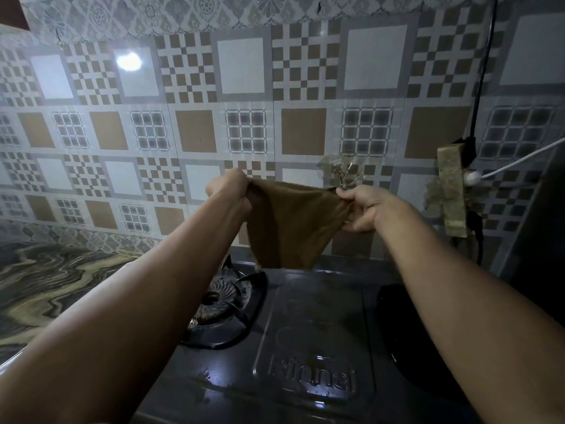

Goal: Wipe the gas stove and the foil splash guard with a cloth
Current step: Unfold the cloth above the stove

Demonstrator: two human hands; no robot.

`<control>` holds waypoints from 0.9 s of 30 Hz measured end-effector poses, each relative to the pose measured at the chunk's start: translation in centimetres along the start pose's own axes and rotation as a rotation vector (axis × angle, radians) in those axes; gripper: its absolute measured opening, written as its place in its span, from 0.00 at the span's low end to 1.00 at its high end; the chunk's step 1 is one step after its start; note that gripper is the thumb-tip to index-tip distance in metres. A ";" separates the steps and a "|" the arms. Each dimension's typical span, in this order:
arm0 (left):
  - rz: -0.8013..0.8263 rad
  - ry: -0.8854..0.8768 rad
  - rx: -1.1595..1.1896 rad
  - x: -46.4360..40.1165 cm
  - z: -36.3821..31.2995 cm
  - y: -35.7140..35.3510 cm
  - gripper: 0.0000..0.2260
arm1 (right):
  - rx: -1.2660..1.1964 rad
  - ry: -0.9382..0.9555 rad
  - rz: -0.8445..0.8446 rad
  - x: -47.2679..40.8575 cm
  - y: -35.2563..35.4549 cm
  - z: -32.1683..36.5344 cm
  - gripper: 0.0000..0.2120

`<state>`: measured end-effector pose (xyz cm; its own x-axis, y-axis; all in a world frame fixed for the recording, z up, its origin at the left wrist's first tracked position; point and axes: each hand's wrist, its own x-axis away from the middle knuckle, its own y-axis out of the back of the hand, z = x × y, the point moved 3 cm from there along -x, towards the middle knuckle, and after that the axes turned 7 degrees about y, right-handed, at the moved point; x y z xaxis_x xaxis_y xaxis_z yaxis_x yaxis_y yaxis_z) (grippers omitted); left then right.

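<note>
Hands [227,191] [360,209] stretch brown cloth [290,228] above Rinnai-embossed stove [315,332].

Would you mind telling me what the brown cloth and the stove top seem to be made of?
The brown cloth looks like soft, matte woven or knit fabric: it sags and creases between both hands. The stove top appears to be dark pressed sheet metal, semi-glossy: embossed lettering, light glints.
</note>
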<state>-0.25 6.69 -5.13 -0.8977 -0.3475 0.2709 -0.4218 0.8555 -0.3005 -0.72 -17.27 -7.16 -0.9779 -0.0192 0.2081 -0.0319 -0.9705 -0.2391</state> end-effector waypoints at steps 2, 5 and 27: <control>0.009 0.091 0.037 1.1 0.9 0.5 0.08 | -0.179 0.052 0.038 -0.5 0.7 0.4 0.11; 0.128 0.232 0.063 2.8 2.5 -0.1 0.13 | -0.245 0.174 0.031 -0.9 0.7 0.0 0.11; 0.186 -0.465 -0.838 1.4 0.7 -2.4 0.09 | 0.916 0.672 -0.151 0.5 4.4 4.4 0.11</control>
<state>-0.57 3.84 -4.64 -0.9774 -0.1422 -0.1567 -0.2023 0.8454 0.4944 -0.40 -22.62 -3.93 -0.8983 -0.0225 -0.4389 -0.2656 -0.7679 0.5829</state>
